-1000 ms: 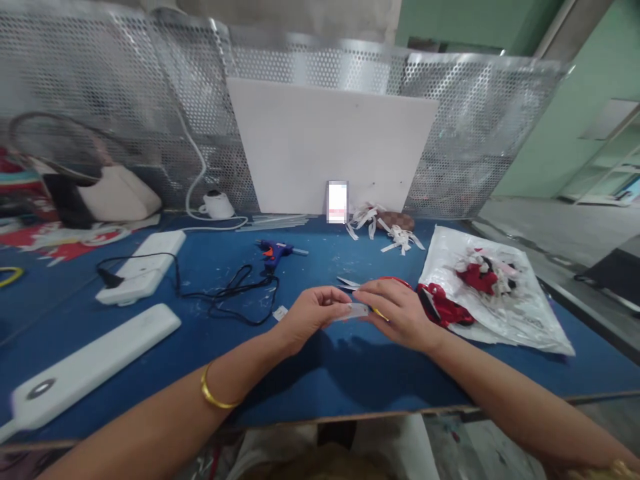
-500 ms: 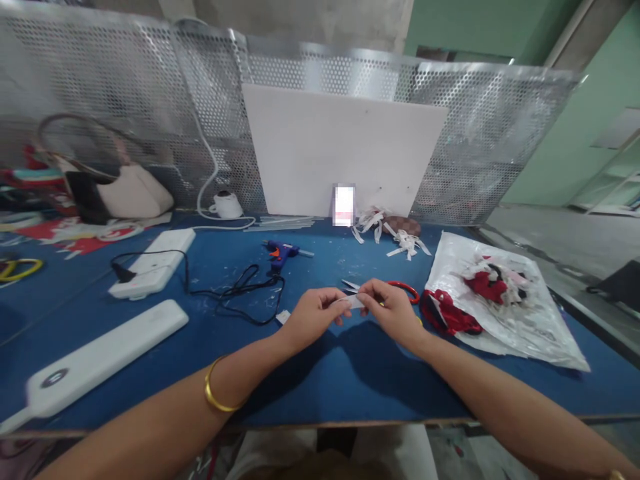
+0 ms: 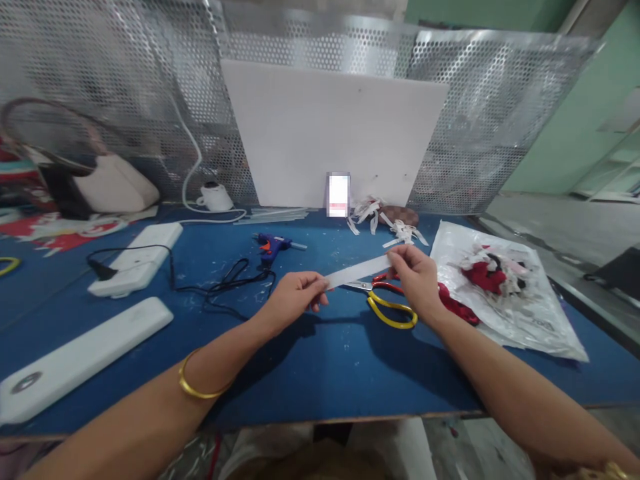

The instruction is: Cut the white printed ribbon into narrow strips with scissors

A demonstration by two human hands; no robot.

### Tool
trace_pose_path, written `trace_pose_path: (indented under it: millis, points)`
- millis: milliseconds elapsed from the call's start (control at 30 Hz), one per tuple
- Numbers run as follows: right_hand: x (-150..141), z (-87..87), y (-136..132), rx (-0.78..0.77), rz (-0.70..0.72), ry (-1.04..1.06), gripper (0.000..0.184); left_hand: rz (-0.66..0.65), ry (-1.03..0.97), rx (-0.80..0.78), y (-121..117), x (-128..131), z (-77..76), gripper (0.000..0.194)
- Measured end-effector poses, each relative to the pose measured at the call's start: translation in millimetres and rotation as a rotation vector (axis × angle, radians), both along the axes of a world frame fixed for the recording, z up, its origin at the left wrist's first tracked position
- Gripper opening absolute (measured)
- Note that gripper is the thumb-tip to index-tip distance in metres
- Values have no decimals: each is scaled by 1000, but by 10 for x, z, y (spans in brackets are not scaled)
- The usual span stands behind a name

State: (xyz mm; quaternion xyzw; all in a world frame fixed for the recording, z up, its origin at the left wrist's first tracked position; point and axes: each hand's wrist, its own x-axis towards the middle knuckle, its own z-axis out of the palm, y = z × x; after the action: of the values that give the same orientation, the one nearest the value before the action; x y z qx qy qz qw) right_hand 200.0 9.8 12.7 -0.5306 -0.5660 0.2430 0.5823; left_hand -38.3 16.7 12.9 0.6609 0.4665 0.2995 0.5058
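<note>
A flat white ribbon strip [image 3: 357, 272] is stretched between my two hands above the blue table. My left hand [image 3: 300, 293] pinches its lower left end between thumb and fingers. At the higher right end, my right hand [image 3: 414, 273] grips it the same way. Beneath the strip lies a pair of scissors [image 3: 393, 312] with one yellow and one red handle, blades pointing left; my right hand partly covers the red handle. A red fabric piece [image 3: 459, 308] shows just right of my right wrist.
A blue glue gun [image 3: 273, 247] with a black cord lies behind my left hand. At left are a white power strip [image 3: 143, 257] and a long white device [image 3: 90, 360]. A plastic bag [image 3: 530, 327] bears fabric bits. Near the board [image 3: 335, 133] stands a phone [image 3: 339, 195].
My hands have moved apart, and the white strip now spans a longer gap between them. The scissors' yellow handle has come into view. The whole scene has shifted slightly with the head.
</note>
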Motion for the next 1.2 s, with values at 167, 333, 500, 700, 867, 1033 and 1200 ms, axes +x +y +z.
trace_pose_path:
  millis: [167, 333, 500, 700, 867, 1033, 1200]
  points:
    - [-49, -80, 12, -114, 131, -44, 15, -48, 487, 252, 55, -91, 51, 45]
    - [-245, -179, -175, -115, 344, -169, 17, -38, 412, 580, -62, 12, -23, 42]
    - [-350, -151, -361, -36, 406, -178, 19, -283, -16, 249, -183, 136, -93, 27]
    - [-364, -143, -421, 39, 403, -115, 19, -129, -206, -57, -277, 152, -5, 28]
    - [-357, -163, -416, 27, 430, -150, 21, -122, -189, -101, -321, 157, 37, 30]
    - [-278, -111, -357, 96, 388, -105, 19, -4, -248, -128, -263, 121, 10, 31]
    - [-219, -37, -300, 300, 397, -342, 19, -9, -330, -222, -219, 93, -33, 31]
